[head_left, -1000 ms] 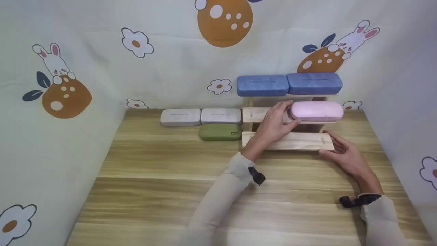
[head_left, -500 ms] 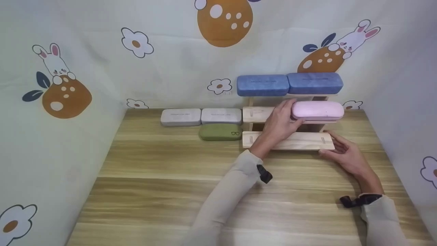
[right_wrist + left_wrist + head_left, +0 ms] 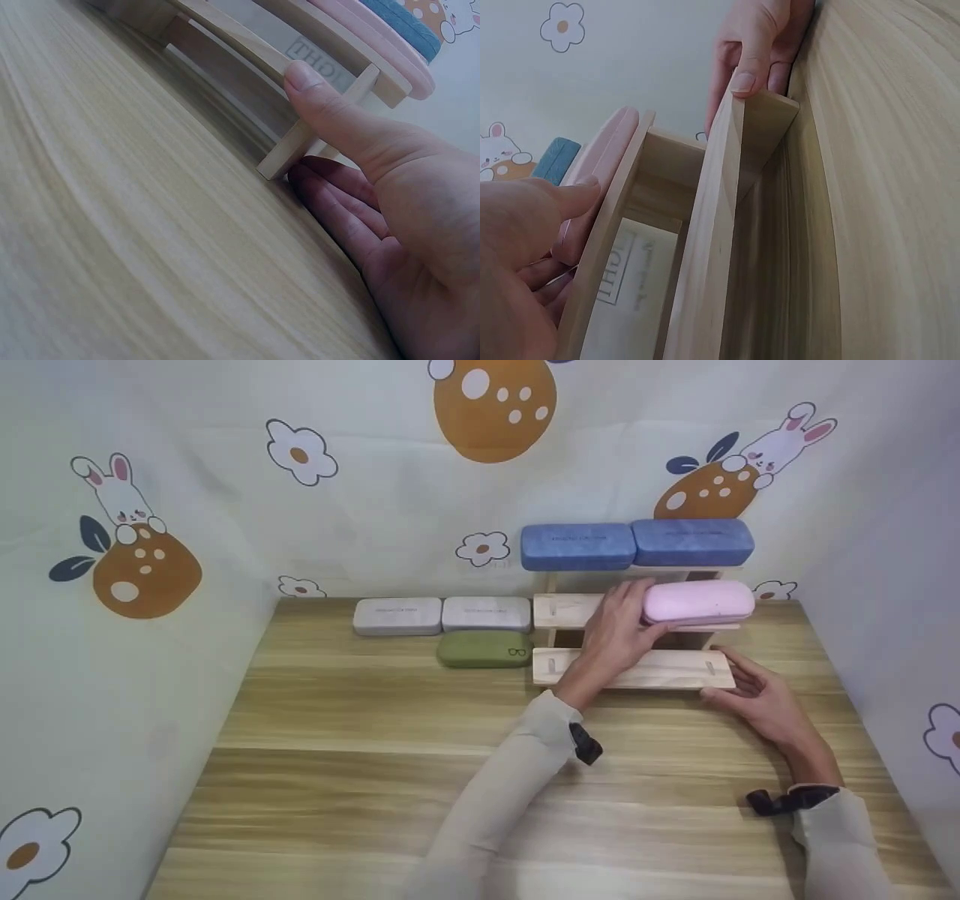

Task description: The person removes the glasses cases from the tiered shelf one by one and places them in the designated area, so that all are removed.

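Above the table (image 3: pixel 322 787), the half-curled left hand (image 3: pixel 616 628) grips a pink case (image 3: pixel 701 600).

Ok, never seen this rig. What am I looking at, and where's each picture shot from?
There's no robot here, just a person's two bare hands. The head view looks forward and down from the person's head; each wrist view is shot from that wrist, close to that hand's work.

On the table stands a three-step wooden rack. Two blue cases sit on top; two grey cases and a green case lie to its left.

The left hand holds a pink case at the middle step. The right hand grips the bottom step's right end.
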The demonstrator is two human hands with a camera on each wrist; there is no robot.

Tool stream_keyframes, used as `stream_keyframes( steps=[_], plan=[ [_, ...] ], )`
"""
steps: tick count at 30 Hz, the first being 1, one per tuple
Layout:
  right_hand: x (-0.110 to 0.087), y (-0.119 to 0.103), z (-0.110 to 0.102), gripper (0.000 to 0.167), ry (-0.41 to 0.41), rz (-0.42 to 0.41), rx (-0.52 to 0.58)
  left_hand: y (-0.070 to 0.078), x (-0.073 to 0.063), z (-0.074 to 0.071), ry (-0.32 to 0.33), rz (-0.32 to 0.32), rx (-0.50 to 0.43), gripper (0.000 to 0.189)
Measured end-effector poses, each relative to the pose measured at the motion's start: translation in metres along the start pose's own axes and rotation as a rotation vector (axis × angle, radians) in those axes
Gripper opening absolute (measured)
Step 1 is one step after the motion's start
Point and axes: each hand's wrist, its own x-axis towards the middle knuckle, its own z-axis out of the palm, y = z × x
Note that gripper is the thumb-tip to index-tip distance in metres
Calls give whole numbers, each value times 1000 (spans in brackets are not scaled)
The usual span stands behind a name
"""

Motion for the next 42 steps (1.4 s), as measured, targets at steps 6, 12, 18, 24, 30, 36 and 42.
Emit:
stream_keyframes(
  steps=[6,12,18,24,30,36,42],
  plan=[
    [0,1,1,81,9,-17,-6,-4,-2,0,-5,42,0,69],
    [0,2,0,81,16,9,-15,-9,-5,-4,-50,83,-69,68],
    [0,1,0,83,8,1,-36,-14,-12,-6,-61,138,-137,68],
    [0,0,0,82,11,21,-35,-21,-19,-7,-29,171,-197,69],
    [-1,-1,0,81,3,12,-23,-28,-26,-9,-7,196,-235,70],
    [-1,0,1,85,-9,17,-27,-34,-37,-12,15,202,-270,70],
    [-1,-1,0,89,-10,39,-17,-41,-48,-17,34,227,-279,68]
  ],
)
